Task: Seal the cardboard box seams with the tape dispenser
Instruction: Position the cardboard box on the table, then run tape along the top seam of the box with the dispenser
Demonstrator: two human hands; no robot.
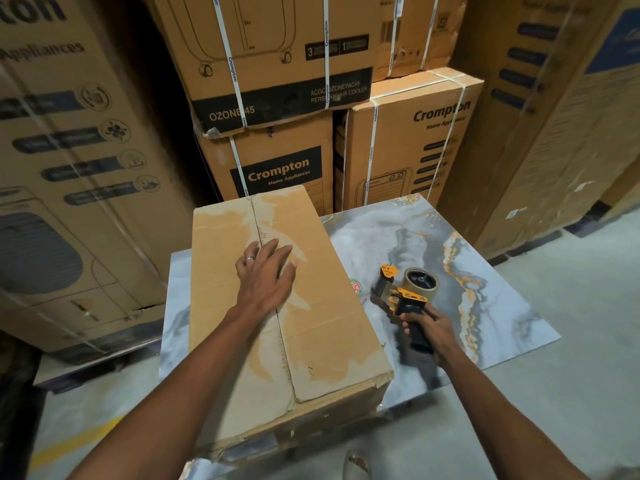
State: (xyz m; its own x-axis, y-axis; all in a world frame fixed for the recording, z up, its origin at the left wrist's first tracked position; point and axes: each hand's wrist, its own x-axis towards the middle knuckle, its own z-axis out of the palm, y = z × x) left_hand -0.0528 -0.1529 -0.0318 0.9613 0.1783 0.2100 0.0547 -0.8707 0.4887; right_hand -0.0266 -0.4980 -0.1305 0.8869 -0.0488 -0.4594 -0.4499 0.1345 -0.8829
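Observation:
A plain brown cardboard box (322,306) lies on a marble-patterned tabletop (491,306), its two top flaps meeting in a centre seam that runs from near to far. My left hand (265,275) rests flat on the seam with straight fingers, a ring on one finger. To the right of the box, my right hand (427,329) grips the black handle of a yellow-and-black tape dispenser (405,289) that sits on the tabletop. A roll of brown tape is mounted on it.
Tall stacked appliance cartons (277,98) with white straps wall in the far side, the left and the right. A small round sticker (356,287) lies on the tabletop beside the box. Grey concrete floor (571,393) lies to the right, and a shoe tip (356,465) shows below.

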